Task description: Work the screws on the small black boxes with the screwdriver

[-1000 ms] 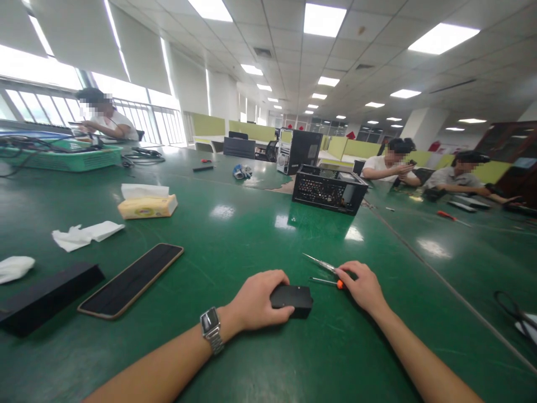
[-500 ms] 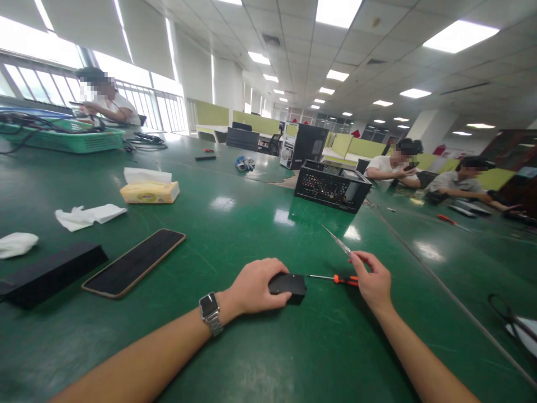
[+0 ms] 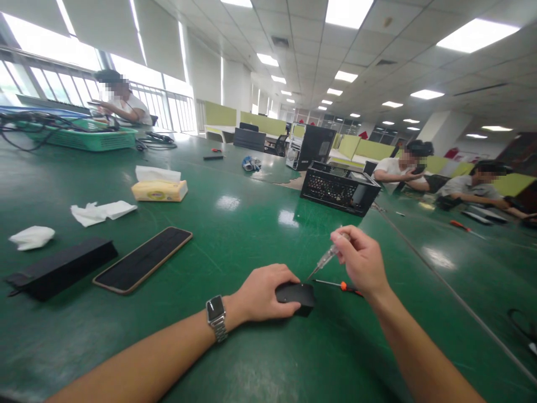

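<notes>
My left hand (image 3: 266, 294), with a watch (image 3: 215, 309) on its wrist, is closed around a small black box (image 3: 300, 296) resting on the green table (image 3: 251, 358). In my right hand (image 3: 361, 260) is a small clear-handled screwdriver (image 3: 326, 259), gripped by the handle. Its thin tip slants down to the left and ends close to the box's far right top edge; whether it touches, I cannot tell. Just beneath my right hand lies an orange-and-black screwdriver (image 3: 343, 286), its handle partly hidden by the hand.
To the left are a phone (image 3: 145, 260), a long black case (image 3: 62, 267), crumpled tissues (image 3: 103, 211) and a tissue pack (image 3: 160, 189). Farther off stand an open computer case (image 3: 339, 187) and a green basket (image 3: 113, 140). Several people sit around the table.
My right hand has turned the clear-handled screwdriver from tip-up to tip-down and brought it to the black box. My left hand keeps its hold; the view has shifted slightly.
</notes>
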Available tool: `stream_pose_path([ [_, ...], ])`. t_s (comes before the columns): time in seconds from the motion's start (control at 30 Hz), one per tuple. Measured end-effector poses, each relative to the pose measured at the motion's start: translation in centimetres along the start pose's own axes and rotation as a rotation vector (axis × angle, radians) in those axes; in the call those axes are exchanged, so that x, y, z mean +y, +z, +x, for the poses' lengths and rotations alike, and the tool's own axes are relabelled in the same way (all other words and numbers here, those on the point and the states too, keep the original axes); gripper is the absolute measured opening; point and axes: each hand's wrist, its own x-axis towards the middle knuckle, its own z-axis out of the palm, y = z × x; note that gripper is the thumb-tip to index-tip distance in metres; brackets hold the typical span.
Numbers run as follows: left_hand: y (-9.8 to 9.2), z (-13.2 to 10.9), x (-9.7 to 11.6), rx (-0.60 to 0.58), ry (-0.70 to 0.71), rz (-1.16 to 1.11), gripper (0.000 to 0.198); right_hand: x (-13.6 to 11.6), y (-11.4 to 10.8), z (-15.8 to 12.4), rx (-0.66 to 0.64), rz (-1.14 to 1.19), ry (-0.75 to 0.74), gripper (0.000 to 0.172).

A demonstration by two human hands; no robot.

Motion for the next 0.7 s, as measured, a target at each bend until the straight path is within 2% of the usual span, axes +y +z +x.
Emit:
stream_pose_path([
  [0.1,0.1,0.0,0.0,-0.007,0.007,0.001,0.034,0.3,0.6,-0.7,-0.052,-0.09,-0.027,0.024],
  [0.33,-0.1,0.1,0.2,-0.018,0.004,0.012,0.034,1.2,0.4,-0.6,-0.076,-0.142,-0.025,0.025],
  [0.53,-0.1,0.1,0.2,-0.018,0.008,0.013,0.034,-0.5,-0.1,-0.8,-0.178,-0.373,-0.138,0.02],
  [0.7,-0.1,0.1,0.1,-0.015,0.02,0.008,0.033,-2.2,-0.4,-1.3,-0.284,-0.488,-0.175,0.025],
])
